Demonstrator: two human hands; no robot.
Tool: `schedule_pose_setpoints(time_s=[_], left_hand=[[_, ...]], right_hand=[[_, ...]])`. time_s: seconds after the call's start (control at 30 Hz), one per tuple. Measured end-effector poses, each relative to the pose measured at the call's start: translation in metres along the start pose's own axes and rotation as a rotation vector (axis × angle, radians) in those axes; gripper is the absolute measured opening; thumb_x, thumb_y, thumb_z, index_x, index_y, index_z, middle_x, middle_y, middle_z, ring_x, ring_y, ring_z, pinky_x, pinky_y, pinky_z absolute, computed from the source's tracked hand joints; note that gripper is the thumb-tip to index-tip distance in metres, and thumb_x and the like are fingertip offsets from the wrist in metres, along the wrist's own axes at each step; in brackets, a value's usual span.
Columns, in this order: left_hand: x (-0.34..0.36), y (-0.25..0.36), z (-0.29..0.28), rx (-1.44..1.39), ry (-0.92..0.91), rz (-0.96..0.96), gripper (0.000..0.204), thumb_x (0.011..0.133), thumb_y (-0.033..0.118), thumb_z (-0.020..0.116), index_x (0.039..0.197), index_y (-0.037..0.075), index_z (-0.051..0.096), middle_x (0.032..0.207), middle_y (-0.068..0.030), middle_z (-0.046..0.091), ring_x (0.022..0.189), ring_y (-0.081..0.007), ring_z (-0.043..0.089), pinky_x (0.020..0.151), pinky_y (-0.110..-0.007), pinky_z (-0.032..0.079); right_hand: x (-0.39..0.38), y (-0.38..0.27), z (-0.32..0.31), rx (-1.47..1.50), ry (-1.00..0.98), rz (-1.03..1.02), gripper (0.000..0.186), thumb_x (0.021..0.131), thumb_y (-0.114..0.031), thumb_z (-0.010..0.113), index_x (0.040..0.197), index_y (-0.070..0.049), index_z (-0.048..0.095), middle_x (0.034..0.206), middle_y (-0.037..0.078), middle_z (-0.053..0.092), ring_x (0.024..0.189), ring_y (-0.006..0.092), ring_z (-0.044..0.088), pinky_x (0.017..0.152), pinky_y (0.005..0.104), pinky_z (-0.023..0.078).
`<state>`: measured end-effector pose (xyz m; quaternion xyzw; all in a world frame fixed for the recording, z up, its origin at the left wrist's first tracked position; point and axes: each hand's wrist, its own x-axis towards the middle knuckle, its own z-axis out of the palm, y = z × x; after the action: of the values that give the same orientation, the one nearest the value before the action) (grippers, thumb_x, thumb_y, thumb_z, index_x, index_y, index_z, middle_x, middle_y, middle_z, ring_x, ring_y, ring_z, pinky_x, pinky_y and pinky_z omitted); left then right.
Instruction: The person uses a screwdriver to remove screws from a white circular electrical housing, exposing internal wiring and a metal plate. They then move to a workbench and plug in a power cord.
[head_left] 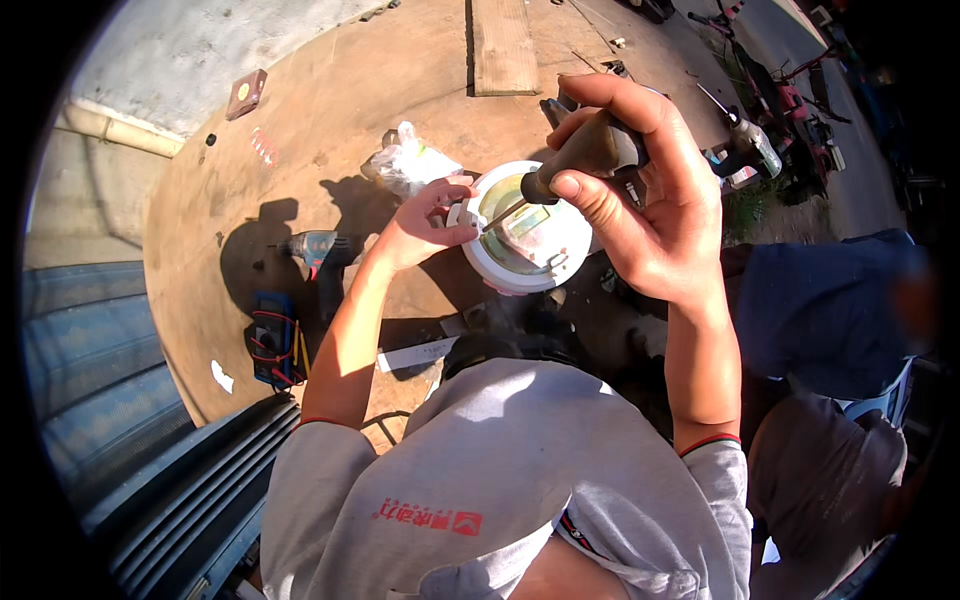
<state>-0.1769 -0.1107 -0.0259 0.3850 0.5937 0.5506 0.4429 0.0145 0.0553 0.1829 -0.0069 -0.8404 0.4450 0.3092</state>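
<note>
We see a tan-brown surface [330, 110] carrying a long brown wooden plank [503, 48] at twelve o'clock, a dark-red box [246, 94] between ten and eleven, a clear plastic bag [405, 167] at eleven and a blue-and-black meter [268, 338] near nine.

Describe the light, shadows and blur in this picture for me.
Head view: strong sunlight on the right hand and round white device; head view: dark shadows on the brown surface left of the left hand; head view: a blurred patch near the right edge, inside black corners.
</note>
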Motion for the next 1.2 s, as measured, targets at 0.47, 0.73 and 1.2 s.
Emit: schedule_pose_setpoints(time_s=[0.47, 0.73, 1.2], left_hand=[[-0.013, -0.029, 0.027, -0.080, 0.138, 0.093, 0.047, 0.077, 0.004, 0.083, 0.121, 0.009, 0.067, 0.153, -0.0122, 0.043, 0.137, -0.0256, 0.047, 0.108, -0.041, 0.047], [-0.009, -0.043, 0.023, -0.069, 0.108, 0.092, 0.047, 0.080, 0.008, 0.083, 0.123, 0.012, 0.064, 0.156, -0.0126, 0.038, 0.140, -0.0271, 0.043, 0.110, -0.043, 0.046], [-0.011, -0.034, 0.025, -0.104, 0.103, 0.045, 0.047, 0.080, 0.012, 0.083, 0.123, 0.011, 0.064, 0.156, -0.0130, 0.037, 0.140, -0.0280, 0.043, 0.111, -0.043, 0.044]], right_hand=[[0.004, 0.020, 0.035, -0.121, 0.016, -0.050, 0.048, 0.080, -0.004, 0.079, 0.126, -0.005, 0.063, 0.106, 0.011, 0.068, 0.088, 0.0233, 0.068, 0.079, 0.0320, 0.055], [0.017, -0.005, 0.041, -0.349, -0.109, -0.123, 0.063, 0.072, -0.013, 0.088, 0.130, -0.006, 0.064, 0.088, 0.008, 0.066, 0.076, 0.0201, 0.066, 0.071, 0.0313, 0.056], [0.015, 0.007, 0.039, -0.215, -0.150, -0.091, 0.061, 0.075, -0.003, 0.083, 0.132, -0.003, 0.062, 0.099, 0.011, 0.069, 0.086, 0.0224, 0.068, 0.079, 0.0328, 0.055]])
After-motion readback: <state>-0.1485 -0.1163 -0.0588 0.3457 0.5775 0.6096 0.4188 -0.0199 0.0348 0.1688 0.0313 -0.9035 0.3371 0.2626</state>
